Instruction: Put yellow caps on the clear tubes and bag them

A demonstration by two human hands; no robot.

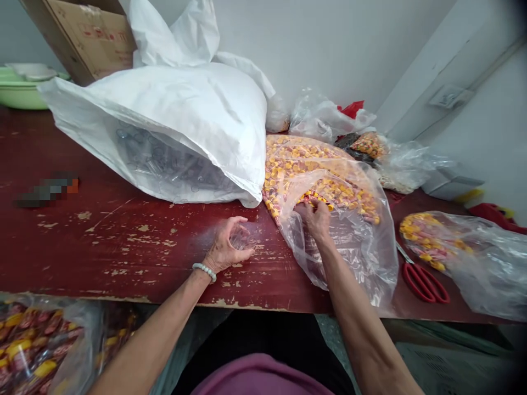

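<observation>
My left hand (pixel 224 245) curves its thumb and fingers around a see-through plastic container (pixel 241 237), low over the table. Its outline is faint and slightly blurred. Reaching into the mouth of a large clear plastic bag (pixel 349 247), my right hand (pixel 318 219) has its fingers bent among small yellow-and-pink pieces (pixel 325 184). What those fingers grip is hidden. At the left, a big white sack (pixel 193 99) lies on its side with its mouth toward me, and clear plastic containers (pixel 168 164) show inside it.
Red-handled scissors (pixel 424 282) lie right of the clear bag, beside a smaller bag of yellow-and-pink pieces (pixel 432 236). The worn red table (pixel 123 247) ends close to my body. Behind stand a cardboard box (pixel 90 38) and a green basin (pixel 20 90). Filled bags (pixel 37 345) sit below the left edge.
</observation>
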